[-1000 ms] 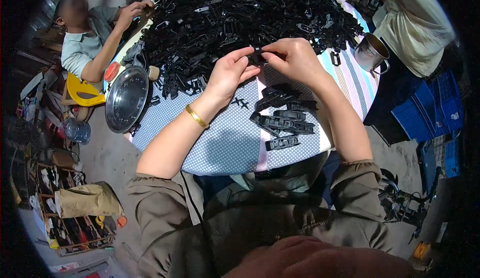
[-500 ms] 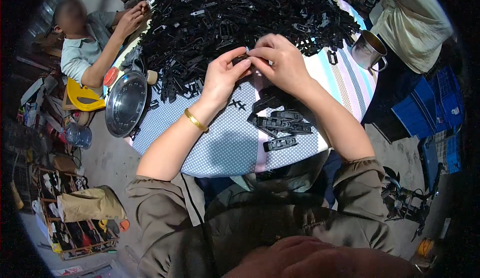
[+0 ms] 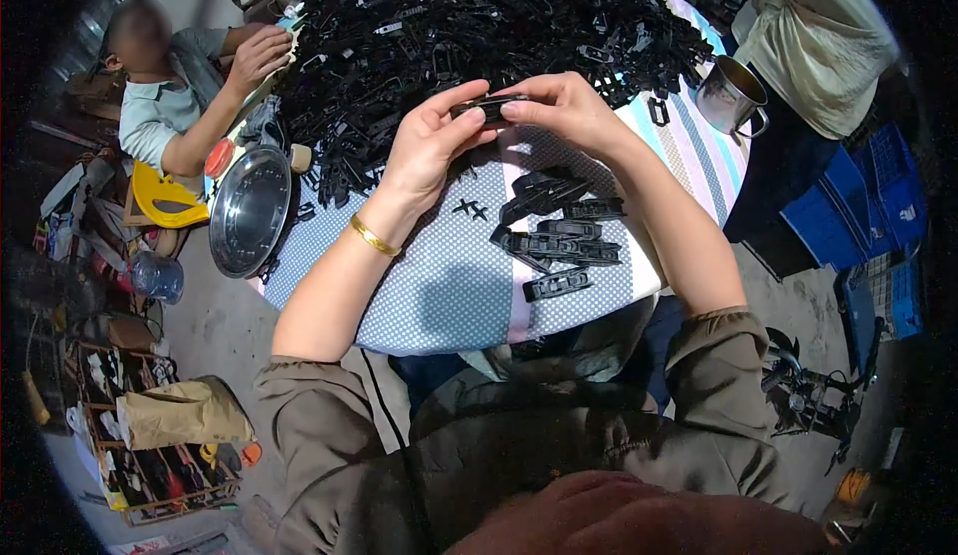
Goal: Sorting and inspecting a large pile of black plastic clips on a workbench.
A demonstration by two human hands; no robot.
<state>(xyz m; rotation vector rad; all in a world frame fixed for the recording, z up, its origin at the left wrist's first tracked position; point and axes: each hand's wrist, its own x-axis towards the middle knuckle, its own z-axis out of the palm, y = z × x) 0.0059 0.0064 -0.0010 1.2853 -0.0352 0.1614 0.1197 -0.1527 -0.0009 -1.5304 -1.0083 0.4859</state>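
Observation:
Between my two hands I hold a small black plastic part [image 3: 491, 109], long and narrow, over the near edge of a large heap of black plastic parts [image 3: 479, 26]. My left hand [image 3: 431, 141] pinches its left end, thumb in front. On its other end are the thumb and fingers of my right hand [image 3: 567, 111]. Several similar black pieces [image 3: 559, 244] lie grouped on the cloth, nearer to me than my right hand. Two tiny cross-shaped black bits [image 3: 470, 209] rest on the cloth beside my left wrist.
The patterned tablecloth [image 3: 439, 305] covers the table. A round metal tray [image 3: 249, 211] stands at its left edge, and a metal mug [image 3: 731, 96] at the right. One person [image 3: 165, 86] sits at the left, another [image 3: 813, 46] stands far right. Blue crates [image 3: 848, 201] lie beyond the mug.
My hands have drawn slightly apart and the black part now shows level between them. My right hand has turned, its thumb along the part. The seated person's hands shifted a little.

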